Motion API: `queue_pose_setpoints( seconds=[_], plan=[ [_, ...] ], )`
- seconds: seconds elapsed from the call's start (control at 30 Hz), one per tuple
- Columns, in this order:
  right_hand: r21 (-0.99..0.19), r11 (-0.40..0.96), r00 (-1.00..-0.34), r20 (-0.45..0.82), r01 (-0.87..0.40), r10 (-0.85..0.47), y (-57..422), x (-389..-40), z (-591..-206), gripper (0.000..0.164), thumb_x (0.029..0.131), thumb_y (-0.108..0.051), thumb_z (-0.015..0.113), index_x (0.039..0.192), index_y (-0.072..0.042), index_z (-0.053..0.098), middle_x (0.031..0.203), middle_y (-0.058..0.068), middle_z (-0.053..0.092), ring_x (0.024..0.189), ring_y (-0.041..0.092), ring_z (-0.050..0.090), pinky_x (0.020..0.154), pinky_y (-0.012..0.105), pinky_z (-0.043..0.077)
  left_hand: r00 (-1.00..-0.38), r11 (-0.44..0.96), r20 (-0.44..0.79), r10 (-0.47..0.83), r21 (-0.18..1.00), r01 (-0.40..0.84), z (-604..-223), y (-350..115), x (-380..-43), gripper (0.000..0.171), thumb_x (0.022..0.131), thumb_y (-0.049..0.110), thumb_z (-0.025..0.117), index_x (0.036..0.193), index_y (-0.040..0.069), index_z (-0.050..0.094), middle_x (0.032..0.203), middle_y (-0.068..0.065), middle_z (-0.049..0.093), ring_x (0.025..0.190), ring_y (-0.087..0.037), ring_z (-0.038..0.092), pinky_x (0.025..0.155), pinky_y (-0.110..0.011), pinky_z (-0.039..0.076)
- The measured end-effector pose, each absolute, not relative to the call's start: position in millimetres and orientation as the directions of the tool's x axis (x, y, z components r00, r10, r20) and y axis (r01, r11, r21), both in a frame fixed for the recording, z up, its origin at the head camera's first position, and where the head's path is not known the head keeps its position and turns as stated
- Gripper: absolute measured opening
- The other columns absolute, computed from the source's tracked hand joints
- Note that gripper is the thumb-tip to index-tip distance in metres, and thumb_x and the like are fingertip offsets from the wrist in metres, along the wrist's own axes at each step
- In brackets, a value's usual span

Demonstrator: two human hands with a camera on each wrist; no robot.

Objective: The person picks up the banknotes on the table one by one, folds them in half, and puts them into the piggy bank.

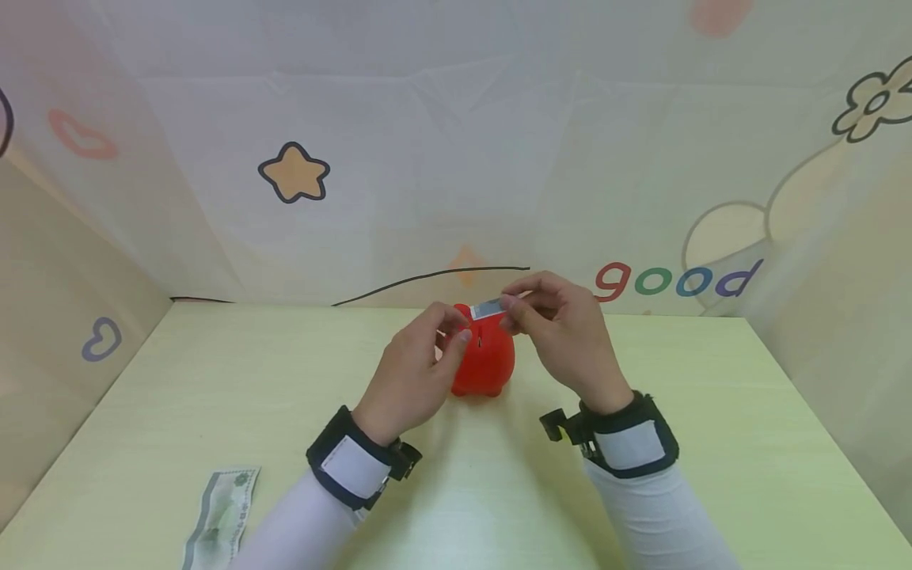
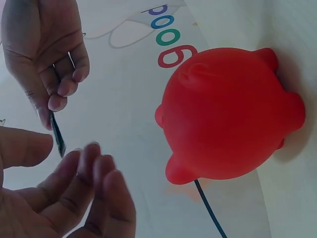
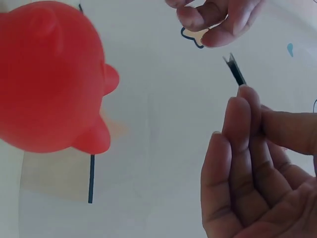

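Note:
A folded banknote (image 1: 488, 309) is pinched between the thumb and fingers of my right hand (image 1: 563, 336), above the red piggy bank (image 1: 492, 360). In the right wrist view the folded note (image 3: 235, 69) is seen edge-on, its layers parting slightly at the free end. My left hand (image 1: 413, 372) is on the other side of the note, thumb and fingers apart. The left wrist view shows the note's tip (image 2: 59, 141) near the gap between left thumb and fingers, not gripped by them. A dark slot marks the top of the piggy bank, which stands upright on its feet.
Another banknote (image 1: 222, 518), greenish and flat, lies at the front left of the pale table (image 1: 712, 443), beside the left sleeve. A printed cloth backdrop (image 1: 442, 158) rises behind the table, with side panels at left and right.

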State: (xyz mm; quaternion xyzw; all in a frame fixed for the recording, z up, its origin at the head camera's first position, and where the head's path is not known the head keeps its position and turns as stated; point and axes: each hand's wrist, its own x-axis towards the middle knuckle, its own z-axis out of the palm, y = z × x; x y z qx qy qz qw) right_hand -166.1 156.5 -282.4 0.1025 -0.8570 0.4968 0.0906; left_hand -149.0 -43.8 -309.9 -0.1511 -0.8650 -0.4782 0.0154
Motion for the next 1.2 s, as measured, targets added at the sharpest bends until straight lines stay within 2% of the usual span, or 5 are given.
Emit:
queue_pose_setpoints(
  seconds=[0.23, 0.4, 0.57, 0.8, 1.2],
  plan=[
    [-0.788, 0.568, -0.960, 0.279, -0.238, -0.014, 155.9, -168.9, -287.8, 0.021, 0.099, -0.017, 0.070, 0.117, -0.007, 0.072, 0.090, 0.011, 0.078, 0.078, 0.023, 0.073, 0.073, 0.035, 0.059, -0.910, 0.606, 0.164, 0.381, 0.699, 0.380, -322.3, -39.4, -150.4, 0.035, 0.100, 0.022, 0.068, 0.134, 0.015, 0.067, 0.141, -0.010, 0.057, 0.127, -0.030, 0.056, 0.098, -0.046, 0.058],
    [-0.768, 0.599, -0.958, 0.286, -0.224, 0.008, 156.2, -170.5, -291.7, 0.022, 0.099, -0.019, 0.071, 0.118, -0.007, 0.071, 0.089, 0.011, 0.077, 0.078, 0.024, 0.074, 0.070, 0.033, 0.058, -0.879, 0.684, 0.086, 0.468, 0.595, 0.423, -332.2, -33.2, -147.7, 0.054, 0.098, 0.030, 0.070, 0.150, 0.025, 0.056, 0.165, -0.013, 0.036, 0.149, -0.040, 0.036, 0.104, -0.054, 0.054],
    [-0.752, 0.624, -0.958, 0.286, -0.213, 0.016, 153.9, -172.8, -295.9, 0.021, 0.097, -0.016, 0.072, 0.115, -0.006, 0.071, 0.088, 0.013, 0.075, 0.078, 0.026, 0.070, 0.067, 0.030, 0.056, -0.877, 0.745, 0.039, 0.478, 0.510, 0.429, -338.7, -28.2, -146.1, 0.062, 0.096, 0.035, 0.073, 0.154, 0.028, 0.051, 0.169, -0.016, 0.030, 0.154, -0.044, 0.029, 0.102, -0.057, 0.055],
    [-0.732, 0.661, -0.976, 0.220, -0.164, 0.002, 148.9, -174.9, -301.1, 0.020, 0.095, -0.019, 0.073, 0.113, -0.009, 0.071, 0.088, 0.011, 0.075, 0.081, 0.027, 0.068, 0.068, 0.031, 0.057, -0.891, 0.786, -0.030, 0.453, 0.486, 0.383, -338.3, -26.2, -142.1, 0.063, 0.096, 0.042, 0.070, 0.154, 0.032, 0.050, 0.172, -0.013, 0.024, 0.155, -0.046, 0.026, 0.100, -0.080, 0.042],
    [-0.719, 0.682, -0.988, 0.155, -0.133, -0.030, 147.3, -177.7, -309.4, 0.026, 0.094, -0.017, 0.073, 0.116, -0.008, 0.062, 0.087, 0.012, 0.074, 0.079, 0.026, 0.066, 0.067, 0.032, 0.058, -0.887, 0.800, -0.038, 0.459, 0.452, 0.395, -337.3, -26.6, -141.8, 0.063, 0.097, 0.045, 0.068, 0.155, 0.033, 0.048, 0.172, -0.012, 0.024, 0.158, -0.041, 0.023, 0.096, -0.083, 0.041]
  ],
)
